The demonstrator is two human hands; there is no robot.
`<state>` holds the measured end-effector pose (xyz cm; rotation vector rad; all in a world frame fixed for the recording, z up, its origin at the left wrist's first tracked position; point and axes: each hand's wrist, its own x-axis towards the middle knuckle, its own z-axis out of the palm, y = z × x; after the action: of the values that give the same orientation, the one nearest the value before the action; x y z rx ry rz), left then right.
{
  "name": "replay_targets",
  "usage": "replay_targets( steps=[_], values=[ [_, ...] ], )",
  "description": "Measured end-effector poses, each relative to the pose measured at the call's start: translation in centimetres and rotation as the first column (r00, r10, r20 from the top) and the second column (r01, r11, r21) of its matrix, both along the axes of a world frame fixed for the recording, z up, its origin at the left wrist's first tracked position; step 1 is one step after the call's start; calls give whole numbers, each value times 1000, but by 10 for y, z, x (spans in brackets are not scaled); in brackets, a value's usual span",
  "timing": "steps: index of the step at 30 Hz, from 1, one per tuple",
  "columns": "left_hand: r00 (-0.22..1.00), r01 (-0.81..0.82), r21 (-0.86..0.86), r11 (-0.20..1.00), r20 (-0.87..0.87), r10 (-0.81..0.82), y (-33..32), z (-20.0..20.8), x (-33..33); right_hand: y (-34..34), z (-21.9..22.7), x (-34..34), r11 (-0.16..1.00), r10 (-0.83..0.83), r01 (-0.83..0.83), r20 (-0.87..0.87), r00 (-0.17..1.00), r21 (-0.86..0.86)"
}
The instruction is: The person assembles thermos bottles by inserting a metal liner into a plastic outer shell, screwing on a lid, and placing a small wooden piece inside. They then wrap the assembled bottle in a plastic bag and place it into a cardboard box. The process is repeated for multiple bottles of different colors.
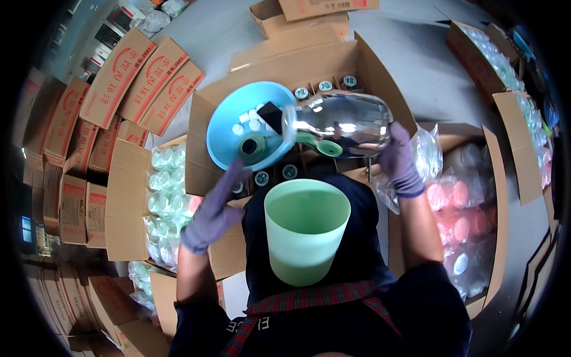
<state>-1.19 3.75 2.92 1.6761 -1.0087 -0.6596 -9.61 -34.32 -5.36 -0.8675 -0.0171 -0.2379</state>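
My right hand (397, 156), in a grey-purple glove, grips a shiny silver flask liner (351, 119) by its right end. The liner lies almost level over an open carton, its pale neck (289, 124) pointing left. My left hand (217, 208), gloved alike, has its fingers apart and holds nothing; its fingertips are close to the near rim of a light-blue basin (221, 113). In the basin are several small white caps (254, 125) and a green round part with a dark centre (250, 147). A black square piece (270, 116) shows beside the liner's neck. Between my thighs stands a pale-green, open-topped flask shell (306, 238).
The divided carton (375, 71) under the basin holds several round-topped items (325, 86). Open cartons of bagged green pieces (166, 184) stand left, bagged pink pieces (461, 214) right. Closed cartons (119, 77) are stacked far left. More open cartons (482, 65) stand far right.
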Motion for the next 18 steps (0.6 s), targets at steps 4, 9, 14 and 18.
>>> replay_targets(
  steps=[4,9,14,18],
  values=[
    [991,-2,329,944,128,-42,-8,5,-82,-52,2,-36,976,106,-118,-72,992,-183],
    [938,-243,113,963,280,204,-7,-29,-135,-35,52,-76,695,169,-231,-157,973,-681],
    [948,-280,-189,941,-208,240,59,-86,-176,13,-44,-168,853,6,-151,-281,960,-499],
    [907,-221,-380,898,-418,47,24,-80,-185,69,-69,-207,740,-205,-25,-261,943,-672]
  ],
)
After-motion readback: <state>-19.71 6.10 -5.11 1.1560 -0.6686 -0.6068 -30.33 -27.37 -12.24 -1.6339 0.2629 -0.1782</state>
